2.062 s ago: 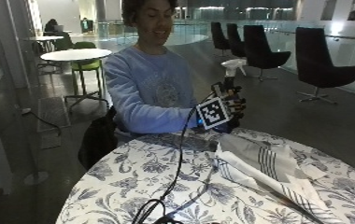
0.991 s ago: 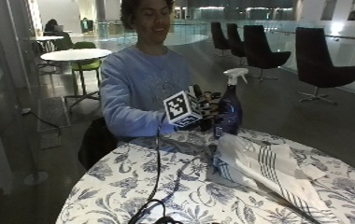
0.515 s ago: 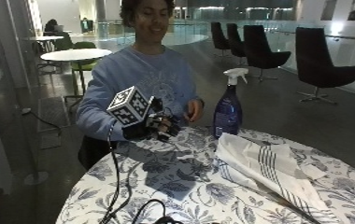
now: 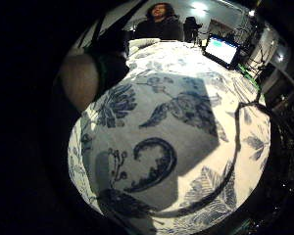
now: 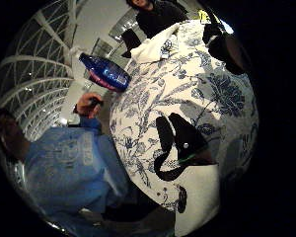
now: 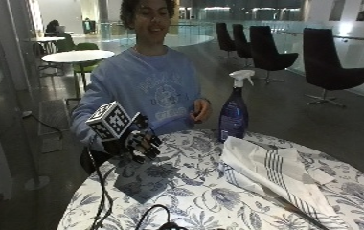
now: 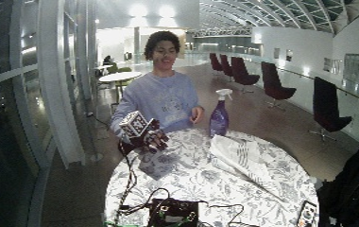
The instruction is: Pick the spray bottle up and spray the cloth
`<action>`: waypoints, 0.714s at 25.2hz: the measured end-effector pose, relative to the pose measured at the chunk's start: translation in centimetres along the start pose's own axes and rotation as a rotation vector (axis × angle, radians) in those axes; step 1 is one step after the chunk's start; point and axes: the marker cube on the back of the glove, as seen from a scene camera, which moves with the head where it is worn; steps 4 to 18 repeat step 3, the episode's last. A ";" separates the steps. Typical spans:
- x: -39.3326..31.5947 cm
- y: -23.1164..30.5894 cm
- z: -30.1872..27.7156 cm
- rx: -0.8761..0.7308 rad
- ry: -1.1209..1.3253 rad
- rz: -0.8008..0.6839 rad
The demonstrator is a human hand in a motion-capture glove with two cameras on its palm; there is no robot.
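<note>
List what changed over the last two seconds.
The gloved right hand let go of the spray bottle and drew back to the table's near edge, holding nothing. The bottle now stands beside the cloth, which stayed in place.

Gloved right hand (image 6: pixel 137 143) raised at the person's right side, palm facing downward, fingers (image 6: pixel 149 146) loosely curled and hanging, holding nothing. The right forearm (image 6: pixel 89 134), in a light blue sleeve, extends forward from the shoulder with the elbow bent. Bare left hand (image 6: pixel 200 109) held in front of the chest, fingers partly curled, the left arm bent at the elbow.
</note>
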 end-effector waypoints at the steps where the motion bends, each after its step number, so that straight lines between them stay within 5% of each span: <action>1: 0.0 0.1 0.0 0.001 -0.002 -0.002; 18: 0.0 0.1 0.0 0.003 -0.003 -0.006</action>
